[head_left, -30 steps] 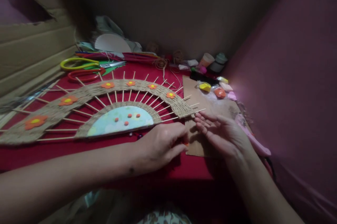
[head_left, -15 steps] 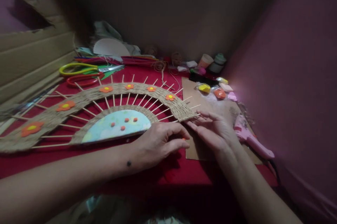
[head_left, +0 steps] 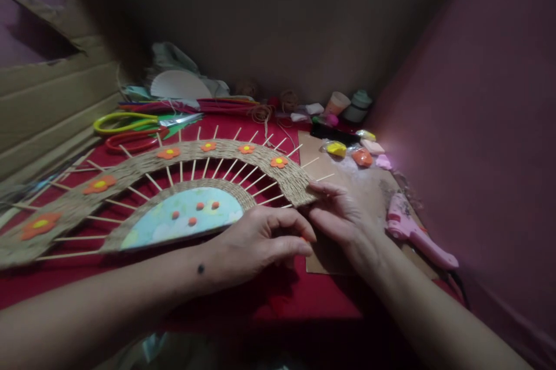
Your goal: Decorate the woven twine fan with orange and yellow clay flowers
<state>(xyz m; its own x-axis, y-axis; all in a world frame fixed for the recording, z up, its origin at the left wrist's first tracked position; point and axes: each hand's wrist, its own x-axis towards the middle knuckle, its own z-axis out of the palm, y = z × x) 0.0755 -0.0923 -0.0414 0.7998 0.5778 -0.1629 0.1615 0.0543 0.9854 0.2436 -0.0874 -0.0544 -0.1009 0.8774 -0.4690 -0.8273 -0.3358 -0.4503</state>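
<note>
A half-round woven fan (head_left: pixel 299 182) of tan twine on thin sticks spreads across the table, with orange clay flowers (head_left: pixel 168 153) along its band. Its pale blue half-circle centre (head_left: pixel 152 231) carries several small orange dots. My right hand (head_left: pixel 347 219) grips the band's right end between thumb and fingers. Just left of it, my left hand (head_left: pixel 256 240) is closed in a pinch; a bit of orange clay (head_left: pixel 305 240) shows at its fingertips, mostly hidden.
Scissors (head_left: pixel 125 124) with yellow and red handles lie at the back left, beside a cardboard wall (head_left: pixel 47 98). On the right, a cardboard sheet (head_left: pixel 334 182) bears wrapped clay lumps (head_left: pixel 336 149) and a pink glue gun (head_left: pixel 417 234). Twine balls (head_left: pixel 288 99) and a cup (head_left: pixel 337 103) line the back.
The fan has shifted slightly left and toward me. My right hand's fingers have come in over the band's end and closed on it. My left hand keeps its pinch, nearly in place.
</note>
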